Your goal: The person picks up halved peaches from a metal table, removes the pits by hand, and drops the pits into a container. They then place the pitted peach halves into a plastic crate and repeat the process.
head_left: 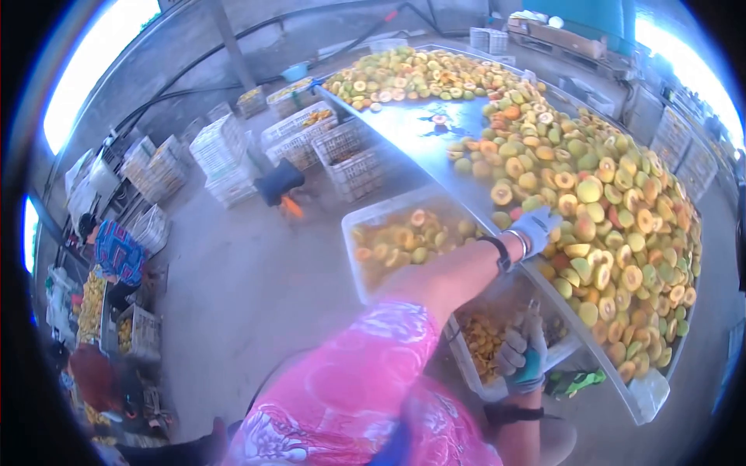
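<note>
My left hand (536, 228), in a pale glove, reaches over the table's near rim to the heap of halved peaches (594, 210). Its fingers look stretched out at the edge of the fruit; their tips are partly blurred. Lower down, my right hand (522, 359), in a grey and teal glove, is closed around a slim metal tool (533, 308) that points up. Beneath it is a white crate (472, 382) with small brownish-orange pieces, perhaps pits. Left of my left forearm, a white tub (351, 252) holds more peach halves.
The metal table (412, 136) carries the heap along its far and right sides. Stacked white crates (221, 147) and a crate (347, 159) stand on the floor to the left. A person in a patterned shirt (118, 250) and another in dark red (95, 377) are at far left.
</note>
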Available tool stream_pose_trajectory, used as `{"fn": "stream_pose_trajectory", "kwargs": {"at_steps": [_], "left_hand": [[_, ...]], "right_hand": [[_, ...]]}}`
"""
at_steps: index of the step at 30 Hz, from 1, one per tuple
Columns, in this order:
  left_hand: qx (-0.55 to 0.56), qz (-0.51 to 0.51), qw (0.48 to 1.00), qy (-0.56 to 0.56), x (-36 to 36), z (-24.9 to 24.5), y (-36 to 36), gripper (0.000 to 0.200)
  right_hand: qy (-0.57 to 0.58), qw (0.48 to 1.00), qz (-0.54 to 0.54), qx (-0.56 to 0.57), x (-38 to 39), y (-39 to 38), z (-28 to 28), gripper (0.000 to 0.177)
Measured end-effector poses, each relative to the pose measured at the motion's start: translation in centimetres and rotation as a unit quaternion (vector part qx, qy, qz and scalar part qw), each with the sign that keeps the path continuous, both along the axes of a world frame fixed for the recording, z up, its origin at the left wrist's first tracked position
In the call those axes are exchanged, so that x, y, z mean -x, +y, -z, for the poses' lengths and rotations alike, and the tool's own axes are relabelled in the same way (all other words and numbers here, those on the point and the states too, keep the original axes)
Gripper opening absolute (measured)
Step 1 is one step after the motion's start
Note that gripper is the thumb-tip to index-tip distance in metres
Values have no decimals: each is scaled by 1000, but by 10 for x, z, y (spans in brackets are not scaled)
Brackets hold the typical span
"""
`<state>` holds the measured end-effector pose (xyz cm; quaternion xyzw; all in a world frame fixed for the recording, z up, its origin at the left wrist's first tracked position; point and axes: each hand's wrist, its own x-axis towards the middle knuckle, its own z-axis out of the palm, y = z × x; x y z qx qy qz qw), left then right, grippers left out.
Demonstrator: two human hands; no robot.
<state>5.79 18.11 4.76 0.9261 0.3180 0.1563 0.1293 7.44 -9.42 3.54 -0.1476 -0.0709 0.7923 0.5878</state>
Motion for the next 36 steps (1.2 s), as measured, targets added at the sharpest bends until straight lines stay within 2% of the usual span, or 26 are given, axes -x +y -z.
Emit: {"fn": "stream_pose_trajectory", "kwargs": {"at_steps": [1,3,5,7,8,9,10,11,12,14,15,16,17,18,19,20,21,22,23,24,25,27,28,31,35,36], "left_hand": [[51,-34,998,22,5,-18,-12,51],[61,-52,997,4,14,-15,-12,52],[66,-70,995,-16,25,-12,-18,53],[190,-94,961,-178,34,-11,-32,60],[280,-65,921,-263,41,-18,-42,54],[277,-69,921,-264,43,-9,-47,54],[415,-26,819,-396,40,5,-53,51],[532,21,676,-509,39,16,-61,49],[531,21,676,-510,45,12,-77,49],[647,6,521,-557,62,4,-106,33],[648,7,520,-556,70,4,-111,33],[659,13,488,-572,77,5,-117,29],[675,19,451,-583,74,11,-127,26],[776,344,164,-503,52,90,-79,22],[702,198,377,-571,60,69,-109,18],[577,49,568,-585,81,43,-134,16],[590,53,557,-582,79,51,-131,13],[482,100,729,-476,93,22,-139,15],[403,170,768,-467,98,17,-141,19],[725,62,432,-533,99,-16,-156,25],[734,64,427,-524,99,-8,-156,25],[662,84,515,-538,99,10,-151,40],[753,54,393,-525,101,13,-146,38],[742,41,420,-520,98,28,-143,40],[731,46,430,-528,96,42,-138,40],[718,40,460,-521,97,41,-139,38]], "right_hand": [[-30,999,25,16,1,-1,-1,40],[-16,999,25,32,4,-1,-3,38],[-85,996,28,14,3,1,-5,36],[-74,997,26,7,6,1,-7,37],[-103,993,50,13,9,1,-9,38],[-132,988,75,19,12,1,-11,38],[-166,982,84,26,16,0,-14,36],[-167,982,83,24,16,1,-12,36],[-180,981,65,13,13,2,-9,31],[-193,980,49,2,17,0,-12,26],[-211,975,64,21,24,-1,-20,26],[-228,969,80,43,28,-3,-26,26],[-259,960,103,1,24,1,-5,25],[-301,947,111,-21,19,6,15,25],[-384,903,192,-15,27,10,13,23],[-346,922,173,22,29,6,4,19],[-451,876,169,-32,24,5,4,17],[-415,893,169,30,29,2,-14,18],[-413,896,151,57,27,3,-13,19],[-415,896,150,51,27,3,-15,20],[-415,894,159,62,27,2,-15,20],[-425,891,160,19,24,6,-8,19],[-424,892,154,14,22,8,-3,25],[-435,882,181,32,23,13,5,37],[-441,878,178,57,25,13,-3,49],[-487,855,174,46,25,14,-3,49]]}}
